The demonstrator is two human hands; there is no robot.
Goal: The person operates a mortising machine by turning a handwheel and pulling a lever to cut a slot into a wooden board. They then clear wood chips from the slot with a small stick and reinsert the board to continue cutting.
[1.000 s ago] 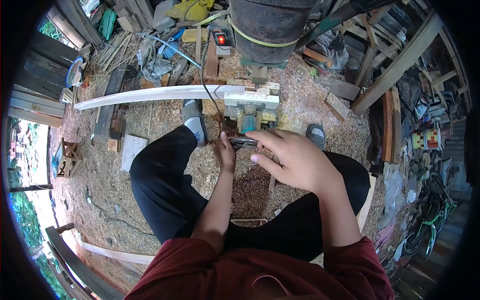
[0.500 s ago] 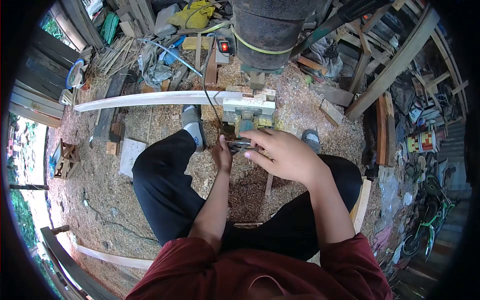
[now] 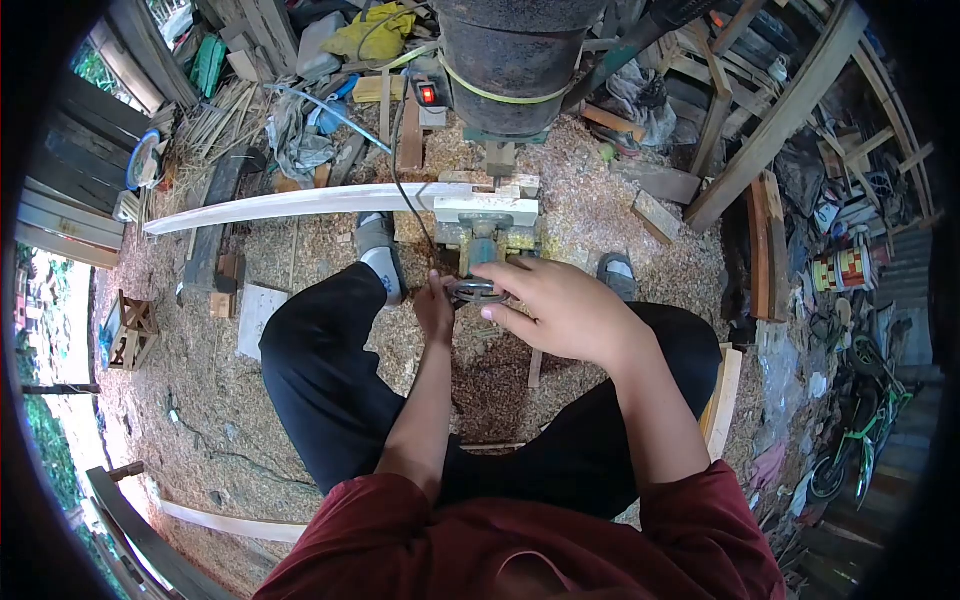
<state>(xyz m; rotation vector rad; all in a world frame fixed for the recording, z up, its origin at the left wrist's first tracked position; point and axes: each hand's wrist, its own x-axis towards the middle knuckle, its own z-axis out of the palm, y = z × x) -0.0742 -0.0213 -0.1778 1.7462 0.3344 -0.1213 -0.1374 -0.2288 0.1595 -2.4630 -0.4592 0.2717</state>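
The left hand (image 3: 435, 310) is curling tight, its fingers closing on the left edge of a dark metal ring (image 3: 476, 292). The right hand (image 3: 560, 310) is coming in from the other side. Its fingers (image 3: 505, 272) are stretching half open over the top of the ring, and the thumb is pressing in from below, so both hands are gripping the same piece. The ring is sitting between the hands, just in front of the person's knees and right below a green machine (image 3: 484, 243), apparently touching it. How it is fastened to the machine is hidden by the fingers.

A white block (image 3: 487, 208) is lying across the top of the machine. A long pale strip (image 3: 290, 203) is running from the block far out to the left. A black cable (image 3: 405, 175) is trailing from a glowing red switch (image 3: 428, 95) down past the strip toward the machine. Behind it a dark barrel (image 3: 510, 60) is standing. The person's feet are resting on either side of the machine, the left foot (image 3: 378, 245) just beside it and the right foot (image 3: 617, 272) a little apart. Sawdust is covering the floor (image 3: 200, 380), and a plank (image 3: 725, 390) is leaning by the right knee.
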